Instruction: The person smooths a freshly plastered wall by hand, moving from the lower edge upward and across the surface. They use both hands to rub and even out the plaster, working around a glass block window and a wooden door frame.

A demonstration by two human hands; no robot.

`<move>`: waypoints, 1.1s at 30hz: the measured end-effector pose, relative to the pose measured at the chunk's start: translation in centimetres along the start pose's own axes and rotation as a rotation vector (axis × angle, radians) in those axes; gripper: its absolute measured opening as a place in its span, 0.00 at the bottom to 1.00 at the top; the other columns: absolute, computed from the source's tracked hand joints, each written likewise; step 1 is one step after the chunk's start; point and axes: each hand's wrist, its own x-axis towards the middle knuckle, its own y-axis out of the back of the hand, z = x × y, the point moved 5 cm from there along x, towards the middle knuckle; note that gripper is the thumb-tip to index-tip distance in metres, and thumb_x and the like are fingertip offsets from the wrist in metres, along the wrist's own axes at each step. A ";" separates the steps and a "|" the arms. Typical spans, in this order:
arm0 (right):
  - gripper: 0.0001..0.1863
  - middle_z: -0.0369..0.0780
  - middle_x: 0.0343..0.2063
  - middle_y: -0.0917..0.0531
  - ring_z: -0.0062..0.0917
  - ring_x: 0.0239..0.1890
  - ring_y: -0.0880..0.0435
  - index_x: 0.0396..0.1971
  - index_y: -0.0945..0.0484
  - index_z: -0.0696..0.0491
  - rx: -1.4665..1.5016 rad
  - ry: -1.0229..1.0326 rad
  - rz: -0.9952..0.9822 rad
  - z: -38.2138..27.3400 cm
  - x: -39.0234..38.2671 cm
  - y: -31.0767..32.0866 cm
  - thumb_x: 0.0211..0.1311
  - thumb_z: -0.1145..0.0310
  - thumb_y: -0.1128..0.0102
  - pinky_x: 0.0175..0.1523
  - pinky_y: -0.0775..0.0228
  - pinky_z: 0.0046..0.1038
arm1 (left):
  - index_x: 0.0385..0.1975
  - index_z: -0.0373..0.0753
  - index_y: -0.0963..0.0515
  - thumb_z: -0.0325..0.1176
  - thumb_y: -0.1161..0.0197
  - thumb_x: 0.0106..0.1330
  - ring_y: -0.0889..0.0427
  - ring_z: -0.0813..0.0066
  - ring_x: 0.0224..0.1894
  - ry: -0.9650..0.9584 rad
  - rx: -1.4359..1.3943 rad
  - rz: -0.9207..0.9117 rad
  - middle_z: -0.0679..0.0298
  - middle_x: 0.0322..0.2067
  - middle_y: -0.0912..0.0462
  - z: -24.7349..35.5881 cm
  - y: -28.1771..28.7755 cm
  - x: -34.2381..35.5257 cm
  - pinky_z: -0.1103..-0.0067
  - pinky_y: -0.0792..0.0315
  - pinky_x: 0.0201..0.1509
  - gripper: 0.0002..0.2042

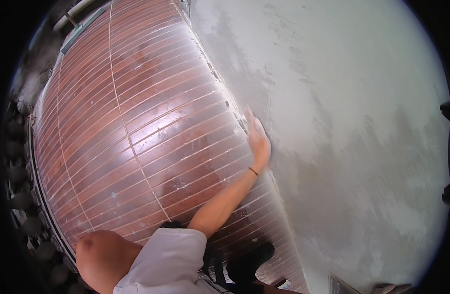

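Note:
My left hand [259, 142] reaches up from the lower left, a thin dark band round its wrist. It lies along the pale, dusty seam [220, 81] where red-brown strip tiles [151, 117] meet a grey plastered surface [342, 122]. Its fingers are stretched out and slightly blurred, with nothing visible in them. Whether the palm presses on the grey surface or hovers beside it, I cannot tell. White residue and small dark gaps run along the seam ahead of the fingertips. My right hand does not show.
A white sleeve [166, 255] and rounded bare skin [105, 257] fill the lower left. A dark shoe-like shape [254, 259] stands on the tiles. A green, long-edged tool [83, 30] lies at the far left. Dark posts line the left rim. A shoe-like thing [392, 288] shows lower right.

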 end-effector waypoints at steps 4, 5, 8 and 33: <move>0.35 0.56 0.71 0.51 0.54 0.73 0.56 0.71 0.49 0.56 0.021 -0.018 -0.014 0.1 -0.3 -0.1 0.73 0.49 0.73 0.72 0.69 0.56 | 0.70 0.30 0.52 0.41 0.67 0.78 0.56 0.58 0.75 -0.046 -0.020 0.041 0.50 0.73 0.56 2.3 0.2 6.4 0.71 0.61 0.77 0.27; 0.35 0.55 0.71 0.51 0.54 0.73 0.56 0.71 0.49 0.56 0.027 -0.018 -0.013 0.2 -0.3 -0.1 0.73 0.49 0.72 0.72 0.70 0.56 | 0.70 0.30 0.53 0.41 0.67 0.78 0.57 0.58 0.75 -0.072 -0.020 0.060 0.50 0.73 0.56 2.8 0.0 5.1 0.70 0.62 0.77 0.27; 0.34 0.54 0.71 0.51 0.53 0.73 0.57 0.71 0.48 0.55 0.067 -0.017 -0.008 0.3 -0.5 -0.1 0.72 0.49 0.71 0.73 0.73 0.55 | 0.71 0.31 0.57 0.40 0.69 0.78 0.62 0.58 0.75 -0.004 -0.025 0.011 0.51 0.73 0.60 3.1 -1.9 -5.6 0.69 0.65 0.77 0.27; 0.26 0.36 0.68 0.36 0.39 0.73 0.46 0.65 0.31 0.40 0.270 0.450 -0.188 -5.8 -6.7 -0.6 0.66 0.60 0.58 0.73 0.73 0.56 | 0.73 0.39 0.60 0.46 0.72 0.78 0.68 0.56 0.76 -0.177 0.028 -0.089 0.54 0.74 0.65 8.1 -2.0 2.9 0.66 0.69 0.77 0.28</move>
